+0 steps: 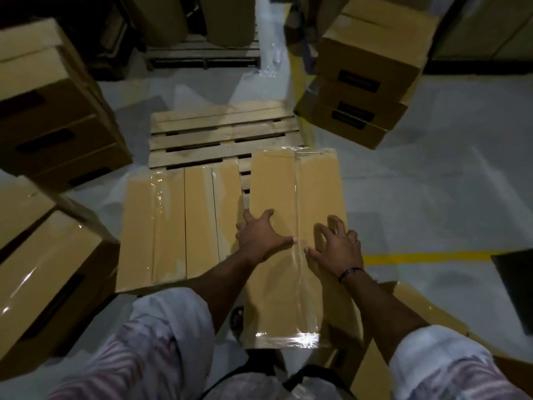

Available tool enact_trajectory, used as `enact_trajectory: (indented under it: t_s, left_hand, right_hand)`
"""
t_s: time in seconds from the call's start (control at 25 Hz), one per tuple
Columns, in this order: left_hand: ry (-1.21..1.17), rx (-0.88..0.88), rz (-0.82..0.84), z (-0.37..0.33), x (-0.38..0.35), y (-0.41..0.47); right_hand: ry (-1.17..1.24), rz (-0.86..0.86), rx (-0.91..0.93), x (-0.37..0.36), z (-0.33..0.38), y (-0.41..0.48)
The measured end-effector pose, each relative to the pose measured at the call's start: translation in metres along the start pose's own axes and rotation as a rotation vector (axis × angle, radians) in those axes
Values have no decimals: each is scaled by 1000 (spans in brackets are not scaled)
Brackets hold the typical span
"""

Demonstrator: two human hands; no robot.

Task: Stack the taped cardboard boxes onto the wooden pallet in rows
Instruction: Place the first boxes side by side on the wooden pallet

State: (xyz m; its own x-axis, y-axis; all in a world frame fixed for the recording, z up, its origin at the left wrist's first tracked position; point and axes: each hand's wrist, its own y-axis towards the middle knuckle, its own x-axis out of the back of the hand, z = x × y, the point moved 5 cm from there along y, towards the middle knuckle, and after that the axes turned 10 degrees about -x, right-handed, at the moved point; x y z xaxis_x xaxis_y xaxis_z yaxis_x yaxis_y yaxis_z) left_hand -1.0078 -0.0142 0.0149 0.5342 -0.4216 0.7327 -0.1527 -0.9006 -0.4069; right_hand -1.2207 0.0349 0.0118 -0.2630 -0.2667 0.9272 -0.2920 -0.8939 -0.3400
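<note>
A long taped cardboard box (288,186) lies lengthwise over the right side of the wooden pallet (219,131), its near end overhanging toward me. My left hand (261,235) presses flat on its top with fingers spread, fingertips at the box's left edge. Beside it on the same top, my right hand (336,246) rests with fingers spread and slightly bent. Two more taped boxes (178,223) lie side by side on the pallet's left part, separated from the long box by a narrow gap. The pallet's far slats are bare.
Stacked cartons stand at the left (49,105), near left (43,272) and far right (372,67). Another carton (383,350) sits under my right forearm. A second pallet (202,53) holds rolls at the back. A yellow floor line (427,258) runs at the right.
</note>
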Motion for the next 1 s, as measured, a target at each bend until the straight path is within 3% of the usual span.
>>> enact_trajectory:
  t_s: [0.36, 0.64, 1.0]
  left_hand:
    - [-99, 60, -2, 23, 35, 104]
    - [-179, 216, 13, 68, -25, 197]
    - [-127, 275, 52, 118, -110, 324]
  right_hand:
    - [-86, 25, 55, 20, 58, 120]
    - [-144, 159, 126, -70, 59, 228]
    - [-73, 293, 148, -188, 43, 359]
